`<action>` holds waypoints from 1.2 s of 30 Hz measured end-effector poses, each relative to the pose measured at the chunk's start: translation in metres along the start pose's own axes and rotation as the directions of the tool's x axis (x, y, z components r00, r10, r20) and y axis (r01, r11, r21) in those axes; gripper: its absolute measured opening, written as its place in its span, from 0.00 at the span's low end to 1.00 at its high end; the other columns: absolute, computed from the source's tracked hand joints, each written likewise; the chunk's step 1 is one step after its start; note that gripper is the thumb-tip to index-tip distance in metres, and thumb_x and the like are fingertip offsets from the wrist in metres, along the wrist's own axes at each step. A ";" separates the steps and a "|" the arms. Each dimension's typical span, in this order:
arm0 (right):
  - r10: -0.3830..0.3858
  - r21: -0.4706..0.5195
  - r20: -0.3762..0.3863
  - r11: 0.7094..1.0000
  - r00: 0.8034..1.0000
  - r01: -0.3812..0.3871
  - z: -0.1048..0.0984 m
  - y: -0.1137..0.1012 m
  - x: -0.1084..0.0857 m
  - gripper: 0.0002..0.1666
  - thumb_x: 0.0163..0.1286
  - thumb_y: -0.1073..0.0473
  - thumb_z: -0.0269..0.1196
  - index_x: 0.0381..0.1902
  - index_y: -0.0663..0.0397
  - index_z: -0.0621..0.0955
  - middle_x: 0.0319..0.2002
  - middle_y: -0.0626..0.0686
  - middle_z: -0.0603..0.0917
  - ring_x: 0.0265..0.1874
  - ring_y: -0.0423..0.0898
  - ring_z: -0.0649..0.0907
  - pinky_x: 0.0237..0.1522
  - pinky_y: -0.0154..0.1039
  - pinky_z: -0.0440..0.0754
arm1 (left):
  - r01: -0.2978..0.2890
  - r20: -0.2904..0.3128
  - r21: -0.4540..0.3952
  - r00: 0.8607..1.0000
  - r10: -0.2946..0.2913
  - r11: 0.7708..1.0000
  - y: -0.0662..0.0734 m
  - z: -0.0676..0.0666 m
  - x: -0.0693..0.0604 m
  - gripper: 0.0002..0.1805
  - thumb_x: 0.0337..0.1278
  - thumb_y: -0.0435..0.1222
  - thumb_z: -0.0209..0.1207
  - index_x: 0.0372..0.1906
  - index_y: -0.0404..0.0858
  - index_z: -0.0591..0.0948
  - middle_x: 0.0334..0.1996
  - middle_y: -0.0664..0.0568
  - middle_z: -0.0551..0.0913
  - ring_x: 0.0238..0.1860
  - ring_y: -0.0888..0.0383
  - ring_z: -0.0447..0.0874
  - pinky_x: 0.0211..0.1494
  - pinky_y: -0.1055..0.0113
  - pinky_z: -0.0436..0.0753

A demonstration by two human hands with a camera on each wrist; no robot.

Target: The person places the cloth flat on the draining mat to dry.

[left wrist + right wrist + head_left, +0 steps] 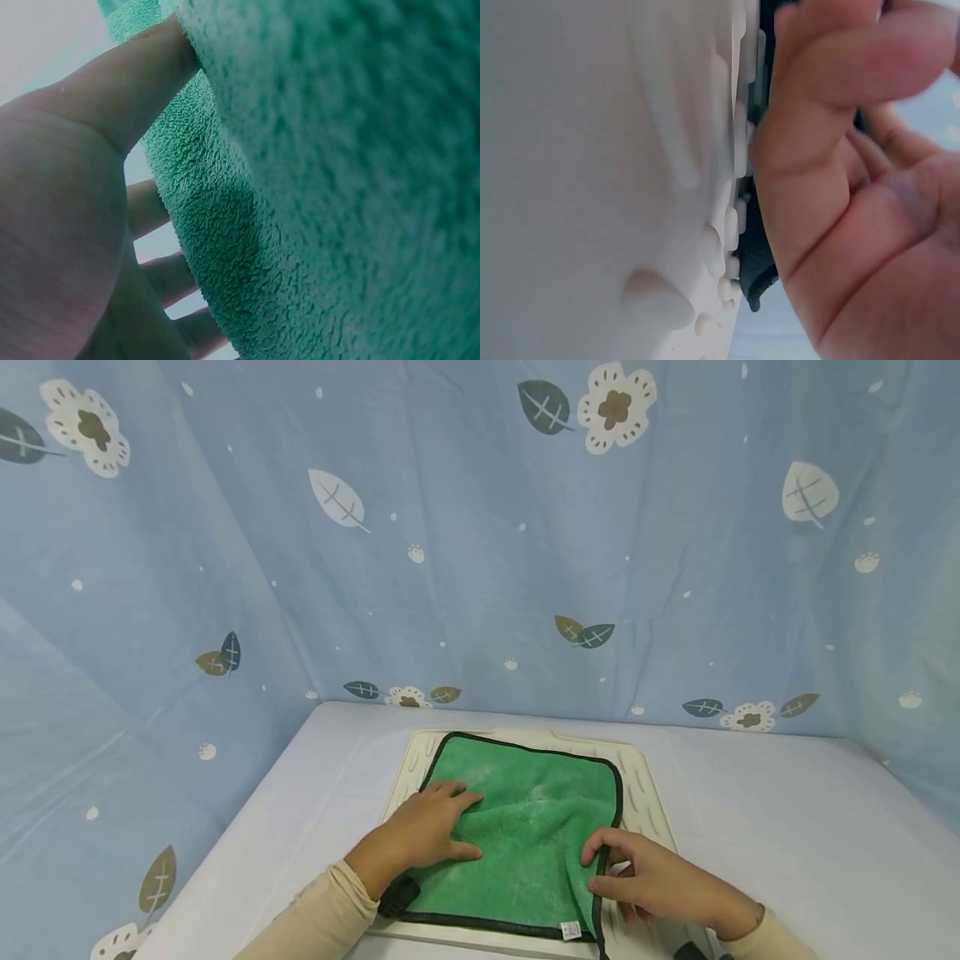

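A green plush towel point(517, 810) with black trim and a small white tag point(571, 931) lies spread on a cream ridged mat point(648, 802). My left hand point(427, 827) rests on its left side with fingers spread. In the left wrist view, the thumb of the left hand point(60, 210) touches the green towel point(337, 195), and the tips of the other fingers are hidden. My right hand point(660, 877) touches the towel's creased right edge, thumb and index finger apart. Up close, the right hand point(840, 187) shows bent fingers beside the black trim point(759, 262).
A white-covered table point(787, 827) surrounds the mat. Blue patterned curtain cloth point(480, 527) hangs behind and at the sides. Raised ridges on the mat point(660, 300) show in the right wrist view. A dark wrist strap point(400, 896) sits at the left wrist.
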State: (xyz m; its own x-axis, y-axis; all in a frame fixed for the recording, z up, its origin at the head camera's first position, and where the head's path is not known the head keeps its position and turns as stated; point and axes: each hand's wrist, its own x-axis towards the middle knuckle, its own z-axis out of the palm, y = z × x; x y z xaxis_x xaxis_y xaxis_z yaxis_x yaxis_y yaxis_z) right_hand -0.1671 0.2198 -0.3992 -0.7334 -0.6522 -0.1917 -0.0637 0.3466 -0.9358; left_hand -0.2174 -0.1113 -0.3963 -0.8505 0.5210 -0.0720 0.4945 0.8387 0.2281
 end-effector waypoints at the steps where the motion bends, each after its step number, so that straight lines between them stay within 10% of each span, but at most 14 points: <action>1: -0.003 0.004 0.014 1.000 1.000 0.003 0.000 0.000 0.000 0.15 0.75 0.56 0.60 0.53 0.58 0.74 0.29 0.51 0.79 0.14 0.37 0.74 0.13 0.31 0.71 | 0.001 -0.002 0.002 1.000 -0.001 1.000 0.000 0.000 0.000 0.43 0.51 0.60 0.69 0.70 0.46 0.73 0.69 0.43 0.71 0.71 0.42 0.68 0.64 0.43 0.77; 36: -0.038 -0.113 0.131 0.992 0.991 0.053 -0.015 0.010 -0.016 0.09 0.72 0.67 0.58 0.49 0.58 0.76 0.23 0.42 0.75 0.16 0.31 0.72 0.17 0.28 0.72 | -0.005 0.061 -0.067 0.998 0.009 0.998 -0.006 -0.004 -0.006 0.42 0.53 0.61 0.67 0.71 0.48 0.72 0.73 0.44 0.67 0.74 0.42 0.65 0.68 0.41 0.73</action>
State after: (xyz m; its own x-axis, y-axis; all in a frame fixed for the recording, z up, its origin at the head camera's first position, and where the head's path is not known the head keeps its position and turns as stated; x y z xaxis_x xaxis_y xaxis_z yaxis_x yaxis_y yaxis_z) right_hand -0.1657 0.2438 -0.4011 -0.6354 -0.7477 -0.1929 -0.1785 0.3853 -0.9053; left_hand -0.2163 -0.1203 -0.3936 -0.8336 0.5370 -0.1293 0.4853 0.8238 0.2930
